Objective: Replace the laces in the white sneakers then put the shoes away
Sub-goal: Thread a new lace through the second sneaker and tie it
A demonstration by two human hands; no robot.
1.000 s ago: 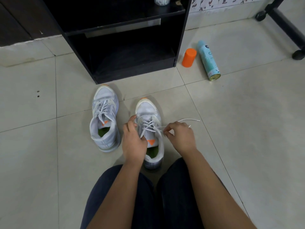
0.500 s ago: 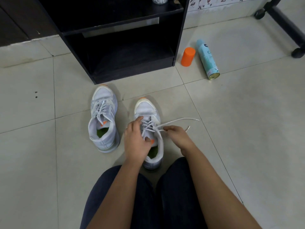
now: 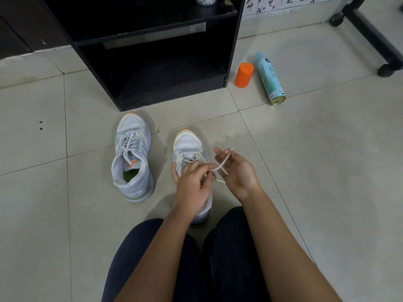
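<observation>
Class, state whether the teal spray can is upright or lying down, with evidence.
Lying down: the spray can stretches along the floor, its round metal base showing, beside the orange cylinder.

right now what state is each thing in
left shoe, laced, upright on floor, untouched
right shoe, upright on floor, partly under the hands
lace, loose end held between both hands
left hand, pinches lace
right hand, holds lace across its fingers
cap, standing on floor
can, lying on its side
</observation>
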